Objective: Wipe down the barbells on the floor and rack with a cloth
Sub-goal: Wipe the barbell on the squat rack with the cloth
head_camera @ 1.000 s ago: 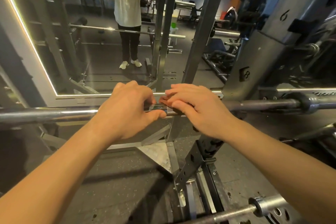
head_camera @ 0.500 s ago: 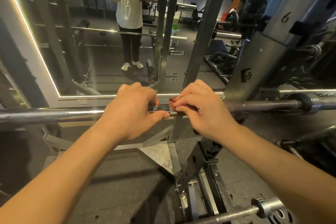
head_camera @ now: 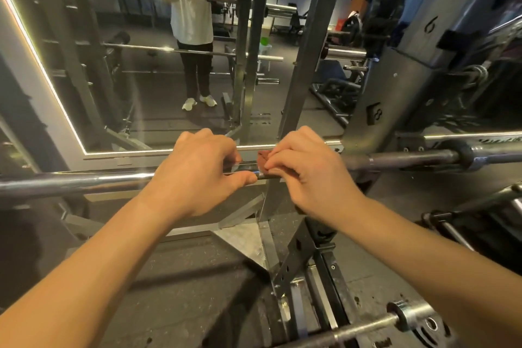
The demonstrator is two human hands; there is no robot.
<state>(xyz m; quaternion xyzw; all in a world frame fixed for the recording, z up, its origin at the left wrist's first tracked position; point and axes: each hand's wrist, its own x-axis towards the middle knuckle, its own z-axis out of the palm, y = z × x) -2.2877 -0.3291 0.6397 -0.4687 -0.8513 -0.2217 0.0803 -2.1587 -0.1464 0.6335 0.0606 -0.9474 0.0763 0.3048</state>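
A steel barbell (head_camera: 73,182) lies across the rack at chest height, running left to right through the view. My left hand (head_camera: 197,172) is wrapped around its middle. Just to the right, my right hand (head_camera: 308,175) presses a small reddish-brown cloth (head_camera: 264,158) onto the bar, fingers curled over it; most of the cloth is hidden under the fingers. Another barbell (head_camera: 361,329) lies low on the floor at the bottom right, its collar and sleeve end showing.
A large wall mirror (head_camera: 141,65) ahead reflects a person in a white shirt at the same bar. The grey rack upright (head_camera: 395,110) stands at right, its black base frame (head_camera: 305,268) below my hands. More bars and gear crowd the far right.
My right hand has curled tighter and lifted slightly on the bar, exposing a corner of the cloth. My left hand keeps its grip in the same place.
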